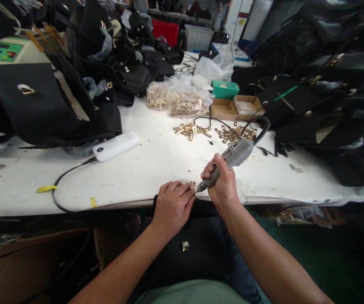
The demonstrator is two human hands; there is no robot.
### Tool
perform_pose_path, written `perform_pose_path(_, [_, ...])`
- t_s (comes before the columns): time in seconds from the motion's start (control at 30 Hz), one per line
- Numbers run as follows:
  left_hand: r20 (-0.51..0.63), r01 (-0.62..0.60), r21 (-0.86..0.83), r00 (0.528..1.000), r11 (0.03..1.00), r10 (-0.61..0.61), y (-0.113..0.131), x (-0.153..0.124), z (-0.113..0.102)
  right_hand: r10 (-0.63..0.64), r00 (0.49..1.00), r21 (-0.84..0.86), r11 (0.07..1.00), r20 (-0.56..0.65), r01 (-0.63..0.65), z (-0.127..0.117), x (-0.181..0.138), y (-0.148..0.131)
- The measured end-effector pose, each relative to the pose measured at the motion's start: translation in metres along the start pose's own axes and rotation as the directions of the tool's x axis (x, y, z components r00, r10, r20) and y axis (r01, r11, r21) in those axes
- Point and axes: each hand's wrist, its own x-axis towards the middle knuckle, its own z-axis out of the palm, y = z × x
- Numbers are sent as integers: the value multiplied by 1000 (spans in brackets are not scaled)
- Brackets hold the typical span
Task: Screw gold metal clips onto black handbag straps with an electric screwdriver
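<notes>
Grey corded power tool [233, 157] gripped in right hand [222, 185], tip on small gold fitting [193, 184] pinched by left hand [173, 205] at table [121, 179] edge, lower centre; if slipped, fingertips could be hit

The table [156, 164] is white, the rotary tool [229, 160] at 3 o'clock grey, the small fitting [193, 184] beside its tip apparently gold like the loose metal pieces [194, 130] at 1 o'clock, the bags [42, 105] at 9 o'clock black, the box [225, 88] at 1 o'clock teal, the crate [165, 30] at 12 o'clock red.
</notes>
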Motion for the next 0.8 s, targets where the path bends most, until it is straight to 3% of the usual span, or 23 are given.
perform_pose_path(0.8, [8,2,2,1000,1000,-2,0,0,0,-18,1000,-18,1000,0,18,1,-6,0])
